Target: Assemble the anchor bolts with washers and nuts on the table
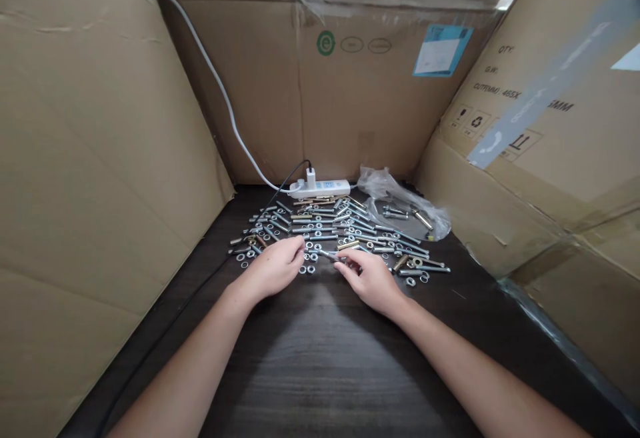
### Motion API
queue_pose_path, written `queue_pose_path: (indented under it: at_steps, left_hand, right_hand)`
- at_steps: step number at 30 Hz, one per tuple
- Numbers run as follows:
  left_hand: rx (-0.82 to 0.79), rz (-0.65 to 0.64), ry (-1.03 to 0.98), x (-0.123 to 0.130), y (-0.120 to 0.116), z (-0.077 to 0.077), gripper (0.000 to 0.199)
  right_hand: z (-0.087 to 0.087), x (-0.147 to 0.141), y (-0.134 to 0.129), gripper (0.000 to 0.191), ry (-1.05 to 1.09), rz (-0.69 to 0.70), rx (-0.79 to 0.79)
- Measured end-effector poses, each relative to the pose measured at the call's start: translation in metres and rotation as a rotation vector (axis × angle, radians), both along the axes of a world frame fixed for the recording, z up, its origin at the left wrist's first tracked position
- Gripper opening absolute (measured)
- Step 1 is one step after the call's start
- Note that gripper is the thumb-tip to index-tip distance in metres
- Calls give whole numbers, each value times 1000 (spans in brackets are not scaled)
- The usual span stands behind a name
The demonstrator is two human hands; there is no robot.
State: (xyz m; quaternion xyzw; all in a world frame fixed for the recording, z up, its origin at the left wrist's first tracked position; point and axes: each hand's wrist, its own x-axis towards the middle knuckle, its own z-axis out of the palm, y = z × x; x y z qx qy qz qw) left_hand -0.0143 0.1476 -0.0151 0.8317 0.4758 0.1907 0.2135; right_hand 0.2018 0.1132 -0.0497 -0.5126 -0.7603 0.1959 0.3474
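Many metal bolts, sleeves, nuts and washers (311,269) lie spread over the dark table (310,371). My right hand (367,277) pinches a silvery bolt (329,255) between thumb and fingers, its tip pointing left. Just left of that tip is my left hand (280,265), its fingers closed together; what they hold, if anything, is too small to make out. Both hands are at the near edge of the spread parts, a short gap apart.
Behind the parts sits a white power strip (325,189) with a plug and cables. A clear plastic bag (390,188) with some bolts lies back right. Cardboard walls (250,91) enclose the left, back and right. A black cable (185,308) crosses the left side.
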Motion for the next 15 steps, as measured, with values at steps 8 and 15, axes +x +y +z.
queue_pose_path:
  at_steps: [8, 15]
  left_hand:
    - [-517, 36, -567, 10, 5, 0, 16]
    - [-242, 65, -175, 0, 2, 0, 11]
  right_hand:
    - [1, -1, -1, 19, -1, 1, -4]
    - [2, 0, -1, 19, -2, -4, -15]
